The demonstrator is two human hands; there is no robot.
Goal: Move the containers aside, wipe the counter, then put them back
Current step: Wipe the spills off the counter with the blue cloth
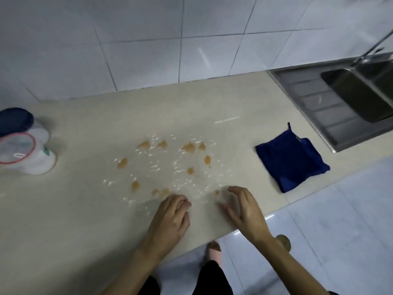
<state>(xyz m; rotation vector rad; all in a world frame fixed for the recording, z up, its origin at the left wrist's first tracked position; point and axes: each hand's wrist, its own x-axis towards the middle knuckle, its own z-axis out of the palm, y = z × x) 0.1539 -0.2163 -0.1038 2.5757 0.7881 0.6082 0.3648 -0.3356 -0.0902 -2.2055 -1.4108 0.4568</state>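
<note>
Two white containers stand at the far left of the beige counter (pixel 70 209): one with a dark blue lid (pixel 16 121) behind, one with a clear red-rimmed lid (pixel 18 149) in front. Orange-brown drops and wet streaks, the spill (pixel 168 167), cover the counter's middle. A folded blue cloth (pixel 291 159) lies to the right of the spill. My left hand (pixel 172 218) hovers at the spill's near edge with its fingers curled and nothing in it. My right hand (pixel 246 211) is beside it, fingers spread, holding nothing.
A steel sink (pixel 361 96) with a ribbed drainboard (pixel 314 107) and a tap sits at the right end of the counter. White wall tiles rise behind. The counter's front edge runs just below my hands, with the floor and my feet beneath.
</note>
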